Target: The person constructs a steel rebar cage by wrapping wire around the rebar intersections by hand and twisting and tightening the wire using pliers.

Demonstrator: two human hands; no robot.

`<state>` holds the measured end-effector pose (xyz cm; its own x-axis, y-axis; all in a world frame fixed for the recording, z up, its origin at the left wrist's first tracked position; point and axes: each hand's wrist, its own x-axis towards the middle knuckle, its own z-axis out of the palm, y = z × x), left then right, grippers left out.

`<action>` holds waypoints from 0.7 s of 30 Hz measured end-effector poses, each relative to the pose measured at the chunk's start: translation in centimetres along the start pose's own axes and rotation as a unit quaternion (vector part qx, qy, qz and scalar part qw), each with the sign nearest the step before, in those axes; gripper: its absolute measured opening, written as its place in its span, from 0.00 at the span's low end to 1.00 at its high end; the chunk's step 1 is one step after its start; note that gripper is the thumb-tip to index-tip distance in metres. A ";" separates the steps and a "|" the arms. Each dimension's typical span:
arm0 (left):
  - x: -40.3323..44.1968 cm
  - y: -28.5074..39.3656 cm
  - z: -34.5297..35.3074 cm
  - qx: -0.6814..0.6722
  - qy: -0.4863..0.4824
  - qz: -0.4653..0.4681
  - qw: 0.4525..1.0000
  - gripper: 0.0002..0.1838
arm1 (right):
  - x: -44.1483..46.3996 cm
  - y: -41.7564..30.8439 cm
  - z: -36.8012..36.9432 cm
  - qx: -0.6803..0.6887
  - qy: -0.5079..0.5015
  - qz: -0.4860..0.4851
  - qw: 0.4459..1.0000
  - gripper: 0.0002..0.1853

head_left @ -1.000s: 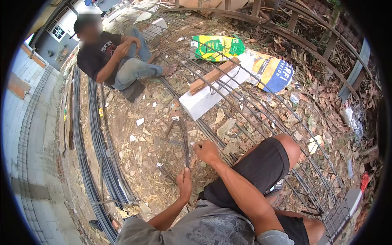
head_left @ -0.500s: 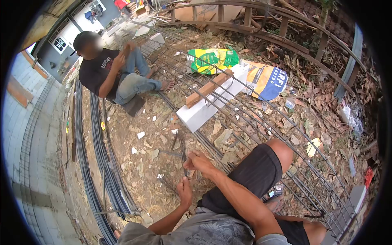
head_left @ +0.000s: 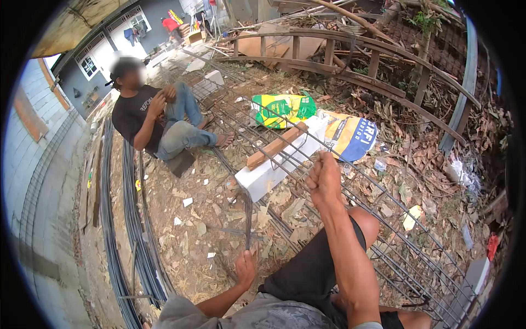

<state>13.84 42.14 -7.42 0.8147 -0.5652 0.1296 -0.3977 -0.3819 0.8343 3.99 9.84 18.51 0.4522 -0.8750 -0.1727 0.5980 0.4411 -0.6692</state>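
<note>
My left hand [head_left: 245, 270] is closed round the lower end of a bundle of thin dark tie wire [head_left: 248, 222], which stands up from the fist over the dirt. Raised over the steel rebar cage [head_left: 378, 189], my right hand [head_left: 324, 178] has its fingers curled in a pinch. Whatever sits in that pinch is too thin to make out. Beneath the cage lies a white block [head_left: 262, 181], with a piece of wood [head_left: 276, 147] on top of it among the bars.
A person [head_left: 159, 118] sits on the ground at the left, hands raised together. Long bundles of steel bars [head_left: 131, 219] run along the left side. A green and yellow sack [head_left: 282, 109] and an orange and blue sack [head_left: 350, 137] lie beyond the cage, near a curved wooden frame [head_left: 329, 52].
My right hand has left the wire bundle and moved up and to the right, over the rebar cage. My left hand still grips the bundle, slightly lower. The view has tilted up a little.
</note>
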 end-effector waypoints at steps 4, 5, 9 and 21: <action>2.1 2.9 -1.4 0.026 -0.049 -0.024 0.998 0.25 | 1.2 -11.1 0.2 0.016 -0.019 -0.158 0.987 0.09; 2.7 4.1 -1.4 -0.006 -0.030 -0.031 0.999 0.26 | 1.4 -13.8 0.2 0.016 -0.016 -0.208 0.978 0.09; 4.7 1.6 -1.1 0.001 0.063 0.004 0.998 0.26 | 4.7 -25.6 -4.2 0.042 -0.110 -0.317 0.941 0.09; 14.1 6.9 -12.8 0.002 0.250 -0.041 0.967 0.25 | -10.6 -47.1 -15.5 -0.030 -0.091 -0.423 0.901 0.23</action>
<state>28.02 40.92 7.04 0.9451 -0.1091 0.3081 -0.3250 -0.4142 0.8502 -39.27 -4.75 40.65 -0.0443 -0.8432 0.5358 0.7450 -0.3852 -0.5446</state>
